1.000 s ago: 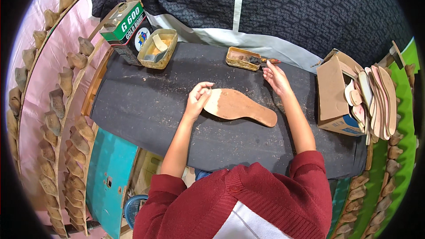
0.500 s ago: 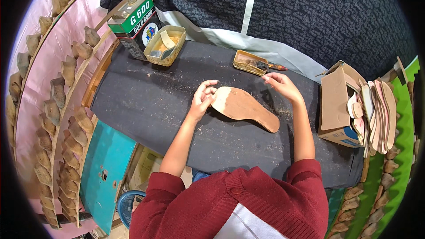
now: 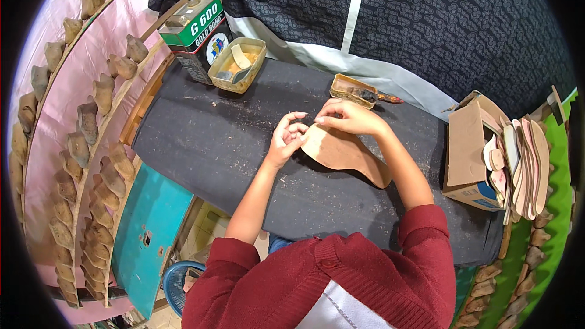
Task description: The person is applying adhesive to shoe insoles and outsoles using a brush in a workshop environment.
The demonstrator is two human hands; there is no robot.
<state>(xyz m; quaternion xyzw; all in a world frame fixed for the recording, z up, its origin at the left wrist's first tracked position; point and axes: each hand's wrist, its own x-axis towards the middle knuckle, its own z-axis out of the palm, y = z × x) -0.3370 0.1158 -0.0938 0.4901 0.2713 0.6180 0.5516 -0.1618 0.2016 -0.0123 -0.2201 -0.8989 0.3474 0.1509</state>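
A brown shoe insole (image 3: 344,153) lies across my hands' reach, its wide end to the left with a paler patch there and its narrow end toward the lower right. Thumb and fingers of my left hand (image 3: 287,140) grip its wide end at the left edge. My right hand (image 3: 352,117) is bent over the upper edge of that same end, fingertips pinched together close to the left fingers. Whatever is between those right fingertips is too small to make out. Part of the insole is hidden under my right hand and forearm.
On the dark worktable (image 3: 201,128) stand a metal can (image 3: 195,39), a tub with scraps (image 3: 237,82) and a small tray with a brush (image 3: 353,90). Right is a cardboard box (image 3: 466,158) beside stacked insoles (image 3: 527,164). Wooden shoe lasts (image 3: 88,122) line racks.
My right hand has moved left and down from above the insole onto its wide end, fingers now pinched. My left hand keeps its grip. The whole view has shifted slightly.
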